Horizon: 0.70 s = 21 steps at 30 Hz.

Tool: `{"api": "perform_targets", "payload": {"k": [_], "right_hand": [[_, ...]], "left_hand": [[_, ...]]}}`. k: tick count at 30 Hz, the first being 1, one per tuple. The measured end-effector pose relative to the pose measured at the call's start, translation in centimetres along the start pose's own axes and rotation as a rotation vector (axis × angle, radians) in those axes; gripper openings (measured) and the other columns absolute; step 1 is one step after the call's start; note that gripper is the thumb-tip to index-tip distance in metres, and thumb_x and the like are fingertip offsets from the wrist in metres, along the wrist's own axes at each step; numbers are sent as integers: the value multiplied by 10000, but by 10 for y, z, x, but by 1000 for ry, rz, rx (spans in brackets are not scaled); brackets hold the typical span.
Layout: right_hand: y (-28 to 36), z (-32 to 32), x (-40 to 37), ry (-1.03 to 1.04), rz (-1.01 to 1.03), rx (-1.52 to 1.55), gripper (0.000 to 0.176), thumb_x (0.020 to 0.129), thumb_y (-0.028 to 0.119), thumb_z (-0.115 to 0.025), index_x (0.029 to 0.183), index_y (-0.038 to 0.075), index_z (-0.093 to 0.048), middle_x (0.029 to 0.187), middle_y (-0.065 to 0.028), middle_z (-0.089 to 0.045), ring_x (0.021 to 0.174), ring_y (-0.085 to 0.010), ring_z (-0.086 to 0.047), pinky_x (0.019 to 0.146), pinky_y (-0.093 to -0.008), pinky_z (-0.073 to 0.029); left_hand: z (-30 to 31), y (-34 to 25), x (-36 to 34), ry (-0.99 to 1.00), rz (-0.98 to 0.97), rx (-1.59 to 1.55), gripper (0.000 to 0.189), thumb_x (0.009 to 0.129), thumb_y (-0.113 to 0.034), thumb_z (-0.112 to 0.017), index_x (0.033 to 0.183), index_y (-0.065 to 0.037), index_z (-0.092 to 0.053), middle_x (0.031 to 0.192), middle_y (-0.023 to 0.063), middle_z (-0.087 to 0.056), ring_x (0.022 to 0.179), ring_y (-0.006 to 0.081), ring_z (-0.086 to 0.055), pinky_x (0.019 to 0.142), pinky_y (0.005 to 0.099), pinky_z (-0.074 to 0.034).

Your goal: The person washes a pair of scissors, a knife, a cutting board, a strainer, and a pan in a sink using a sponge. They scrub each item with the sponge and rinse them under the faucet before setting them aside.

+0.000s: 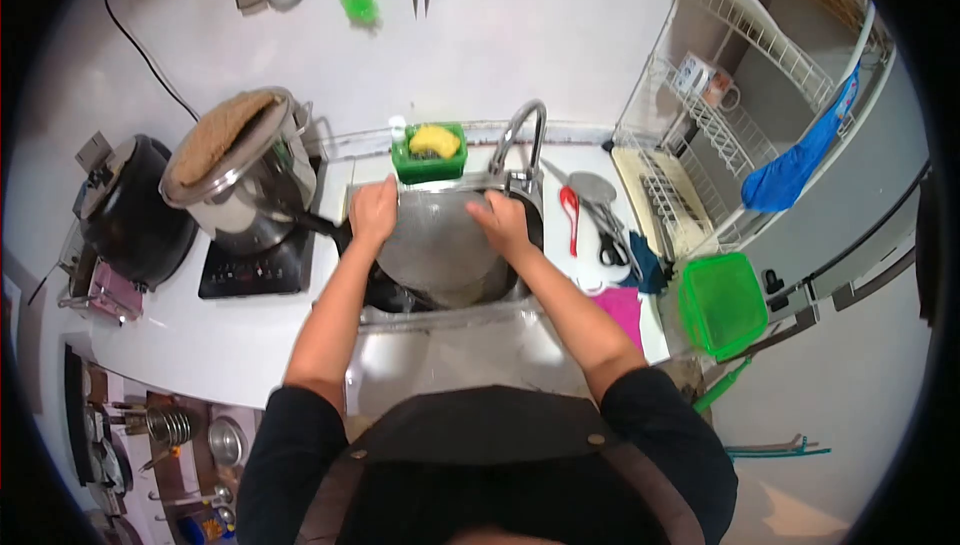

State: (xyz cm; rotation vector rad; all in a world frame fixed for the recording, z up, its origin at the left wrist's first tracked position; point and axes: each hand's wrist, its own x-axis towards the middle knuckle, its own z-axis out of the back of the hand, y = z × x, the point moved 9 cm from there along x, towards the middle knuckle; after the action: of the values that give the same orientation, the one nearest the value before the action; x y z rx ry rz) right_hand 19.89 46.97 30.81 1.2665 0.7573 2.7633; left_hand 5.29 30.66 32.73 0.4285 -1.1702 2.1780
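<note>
Over the sink (pixel 455 317), a round grey metal lid or shallow pan (pixel 440 245) is held up between both hands. My left hand (pixel 374 213) is closed round its upper left edge. My right hand (pixel 500 222) grips the upper right side, thumb over the front. Below and behind it, a dark pan (pixel 385 290) lies in the sink, its handle pointing left. The faucet (pixel 525 140) stands behind my right hand. A green basket (pixel 430 165) with a yellow sponge (pixel 434 141) sits behind the sink.
Left, a big steel pot (pixel 240 205) stands on an induction cooker (pixel 255 270) beside a black cooker (pixel 140 215). Right of the sink lie a red spoon (pixel 570 220), black-handled scissors (pixel 610 245) and a pink cloth (pixel 620 313). A dish rack (pixel 700 135) and green container (pixel 722 305) are farther right.
</note>
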Motion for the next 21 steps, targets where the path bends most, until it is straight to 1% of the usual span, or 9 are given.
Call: {"api": "perform_targets", "payload": {"k": [4, 5, 6, 7, 8, 14, 16, 17, 21], "right_hand": [[8, 35, 3, -204, 0, 163, 492, 791, 460, -530, 624, 6, -442, 549, -106, -397, 482, -197, -413, 470, -301, -350], [6, 38, -3, -199, -8, 165, 492, 791, 460, -530, 624, 6, -442, 549, -106, -397, 482, -197, -413, 470, -301, -350], [-15, 38, -4, -165, -198, 258, 477, 812, 439, -510, 635, 0, -453, 552, -83, -391, 501, -165, -396, 486, -294, -352], [-33, 37, 2, -139, -372, 348, 465, 834, 418, -490, 646, -7, -465, 555, -60, -385, 520, -134, -379, 503, -286, -354], [-34, 40, 8, -159, -352, 346, 465, 834, 418, -490, 646, -7, -465, 555, -60, -385, 520, -134, -379, 503, -286, -354], [-45, 10, -9, -12, -558, 787, 472, 875, 412, -405, 760, -24, -545, 621, -42, -453, 617, -114, -400, 597, -253, -370], [-38, 9, -8, -21, -580, 863, 477, 873, 416, -408, 784, -31, -549, 650, -35, -483, 635, -106, -419, 615, -246, -375], [-31, 9, -7, -9, -627, 959, 473, 873, 415, -410, 799, -29, -554, 676, -31, -502, 641, -101, -428, 619, -243, -378], [-18, 3, 5, 8, -592, 981, 468, 874, 422, -412, 834, -18, -567, 745, -15, -542, 665, -78, -456, 630, -230, -386]], "left_hand": [[30, -40, 5, 72, -92, -190, 320, 794, -245, -536, 607, 13, -563, 553, 156, -535, 512, 200, -534, 498, 328, -390], [20, -45, 6, 222, -138, -399, 252, 771, -231, -571, 698, 9, -582, 631, 144, -568, 574, 190, -556, 549, 311, -415], [14, -56, 8, 364, -196, -609, 227, 749, -218, -605, 788, 6, -600, 708, 131, -601, 637, 180, -578, 599, 294, -441], [30, -85, 2, 296, -486, -366, 320, 698, -203, -666, 952, -24, -589, 846, 98, -618, 769, 171, -589, 701, 271, -448], [32, -97, 3, 352, -450, -312, 332, 688, -203, -682, 969, -47, -597, 895, 100, -621, 828, 197, -590, 754, 274, -443], [51, -133, 26, 350, -656, -50, 290, 753, -235, -619, 979, -55, -596, 781, 127, -616, 640, 253, -598, 600, 301, -478], [53, -163, 19, 419, -914, 255, 255, 793, -258, -569, 922, -41, -604, 687, 127, -595, 543, 269, -567, 521, 332, -463], [55, -175, 23, 518, -860, 247, 214, 744, -227, -591, 827, -30, -612, 655, 137, -586, 537, 286, -559, 532, 361, -463], [57, -193, 38, 847, -716, 265, 225, 658, -149, -590, 845, -26, -617, 686, 147, -588, 594, 299, -575, 577, 380, -473]]}}
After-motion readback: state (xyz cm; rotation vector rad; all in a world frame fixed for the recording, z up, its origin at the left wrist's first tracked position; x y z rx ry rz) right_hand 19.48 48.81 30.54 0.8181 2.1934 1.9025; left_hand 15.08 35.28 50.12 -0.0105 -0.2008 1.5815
